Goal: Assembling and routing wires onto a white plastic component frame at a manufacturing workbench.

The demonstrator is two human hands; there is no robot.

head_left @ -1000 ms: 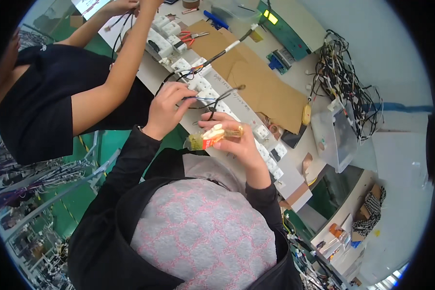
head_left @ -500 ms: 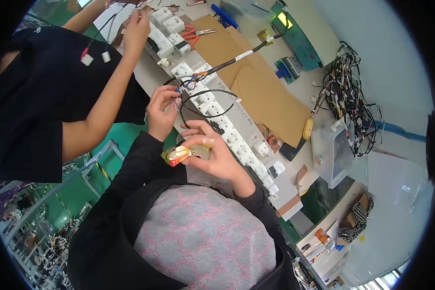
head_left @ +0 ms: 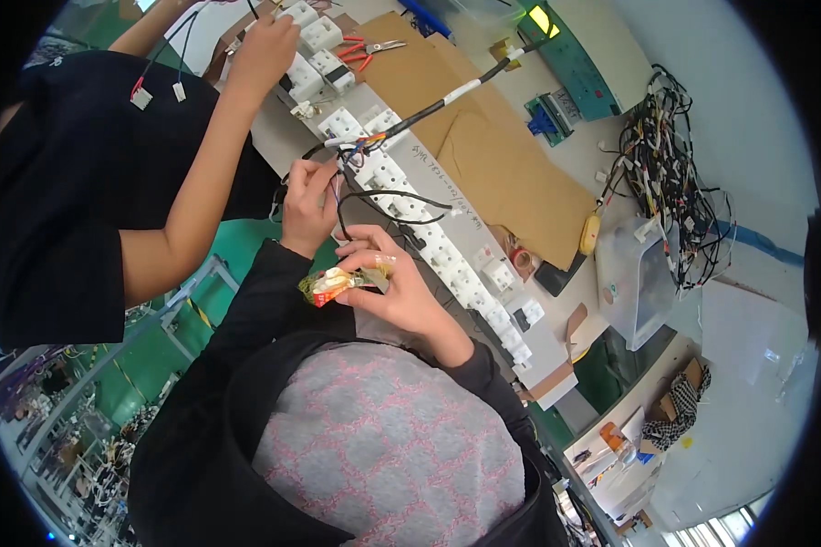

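Wires [head_left: 374,196] pinched by left hand [head_left: 308,205]; right hand [head_left: 397,287] grips snack packet [head_left: 336,283].

Cardboard sheet [head_left: 483,137]: laid flat across the workbench.
Red-handled pliers [head_left: 367,47]: placed at the sheet's far corner.
Clear plastic bin [head_left: 637,278]: set beside the sheet.
Tangled wire harnesses [head_left: 670,173]: heaped just behind the bin.
Green test unit [head_left: 570,55]: stood at the bench's far edge, its lamp lit.
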